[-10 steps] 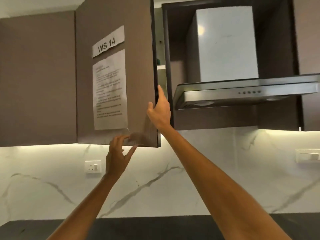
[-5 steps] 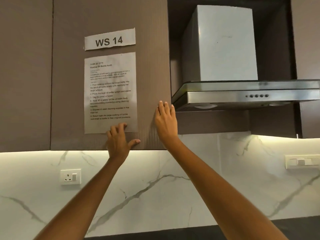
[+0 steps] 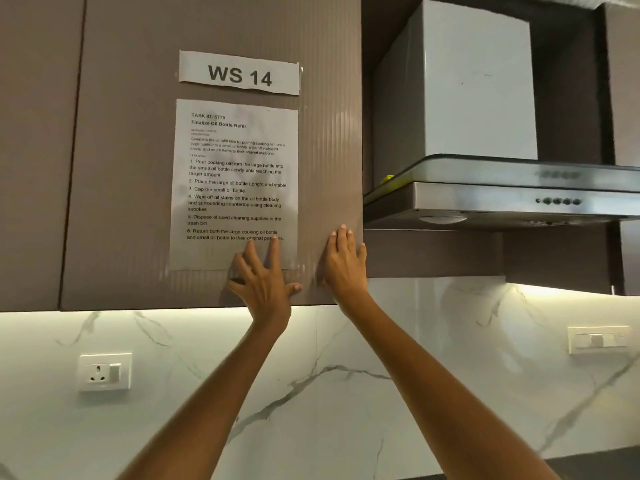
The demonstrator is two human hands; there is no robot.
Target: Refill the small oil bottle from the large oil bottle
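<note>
on cabinet door point(image 3: 138, 168): both hands, seemingly flat

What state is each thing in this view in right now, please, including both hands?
Cabinet door: closed, flush with the neighbouring door.
Left hand: open, fingers spread flat on the door, over the instruction sheet's lower edge.
Right hand: open, flat against the door near its right edge.
Instruction sheet: stuck flat on the door.
WS 14 label: stuck above the sheet.
Range hood: lamp unlit.
</note>
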